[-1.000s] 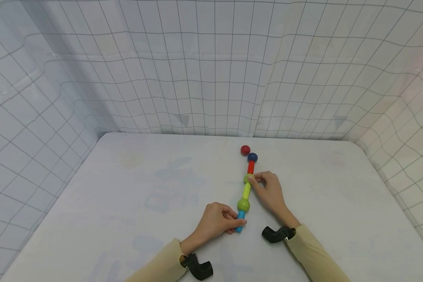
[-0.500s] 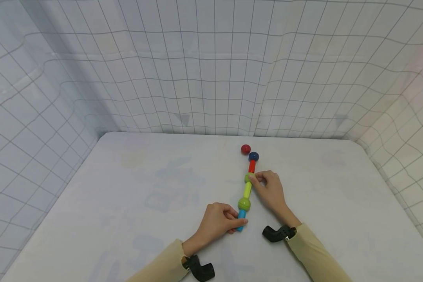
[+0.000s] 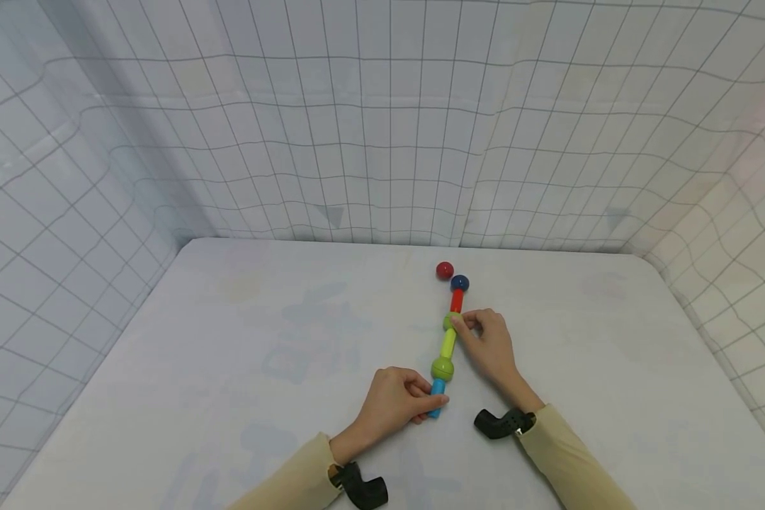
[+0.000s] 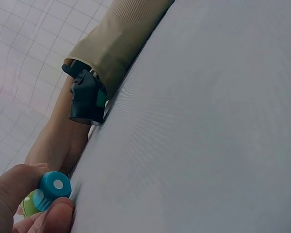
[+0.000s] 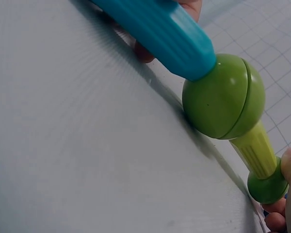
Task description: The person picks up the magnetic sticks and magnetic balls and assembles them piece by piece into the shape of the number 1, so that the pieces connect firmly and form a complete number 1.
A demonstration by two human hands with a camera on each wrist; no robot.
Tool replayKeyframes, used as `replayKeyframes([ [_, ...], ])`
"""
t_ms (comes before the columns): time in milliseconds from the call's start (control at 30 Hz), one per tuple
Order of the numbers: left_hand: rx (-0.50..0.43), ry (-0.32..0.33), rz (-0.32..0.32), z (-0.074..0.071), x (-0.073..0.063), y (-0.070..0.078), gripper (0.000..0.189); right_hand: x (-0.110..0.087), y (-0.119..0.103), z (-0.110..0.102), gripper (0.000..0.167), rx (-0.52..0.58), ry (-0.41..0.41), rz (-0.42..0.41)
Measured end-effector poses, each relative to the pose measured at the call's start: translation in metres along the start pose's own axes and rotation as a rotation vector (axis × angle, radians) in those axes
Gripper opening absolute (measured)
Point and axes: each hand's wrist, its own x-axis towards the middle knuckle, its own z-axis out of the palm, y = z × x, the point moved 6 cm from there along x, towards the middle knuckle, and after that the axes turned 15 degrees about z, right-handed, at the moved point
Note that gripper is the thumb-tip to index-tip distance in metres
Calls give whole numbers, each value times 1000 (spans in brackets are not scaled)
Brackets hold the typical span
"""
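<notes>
A chain of toy rods and balls lies on the table, running away from me. At its near end, my left hand (image 3: 392, 399) pinches a blue rod (image 3: 437, 389) between thumb and fingers. A green ball (image 3: 443, 368) joins that rod to a yellow-green rod (image 3: 448, 343). Farther up, my right hand (image 3: 487, 347) pinches a second green ball (image 3: 450, 321). Beyond it come a red rod (image 3: 457, 301) and a dark blue ball (image 3: 460, 283). The blue rod's round end (image 4: 57, 184) shows in the left wrist view.
A loose red ball (image 3: 445, 270) rests just left of the chain's far end. The white table (image 3: 280, 304) reaches back to a grid-patterned curtain (image 3: 382, 142) that also stands on both sides. A black wrist camera (image 3: 363, 489) is strapped to each wrist.
The chain has shifted very slightly right and away from me, with both hands still holding it. Otherwise almost nothing differs.
</notes>
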Motion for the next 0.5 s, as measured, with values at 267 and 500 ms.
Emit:
replayKeyframes([
  [267,26,1,17,0,0,0,24,0,1,0,31,-1,-4,18],
  [500,36,-3,31,1,-1,-1,27,0,1,0,32,-2,-2,28],
])
